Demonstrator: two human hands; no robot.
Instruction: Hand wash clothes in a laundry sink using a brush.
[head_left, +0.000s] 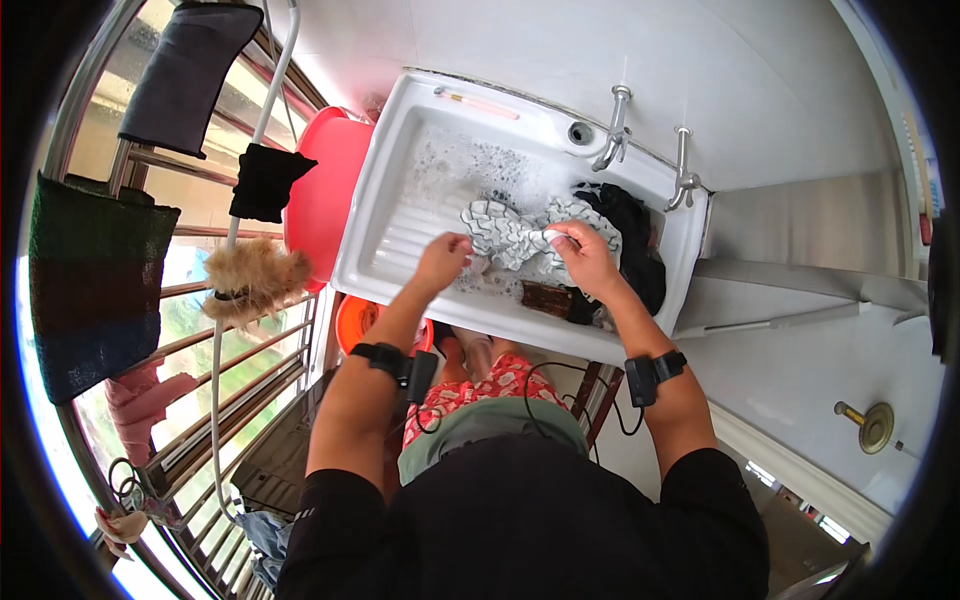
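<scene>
A white cloth with dark checked lines (501, 232) lies bunched over the soapy water in a white ceramic laundry sink (360, 217). My right hand (585, 259) pinches a gathered part of this cloth between thumb and fingers. At the cloth's left edge, my left hand (444, 262) has its fingers curled; whether they grip the fabric cannot be made out. Dark wet clothes (637, 247) are heaped at the sink's right end. A brown wooden block or brush (547, 298) sits partly in the water near the front wall. Foam (480, 161) floats behind the cloth.
Two metal taps (616, 131) (682, 176) reach over the sink's back right. A pink-handled brush (480, 103) rests on the back ledge. Left of the sink stand a red basin (326, 187) and an orange bucket (356, 322). Cloths (105, 292) hang by the barred window.
</scene>
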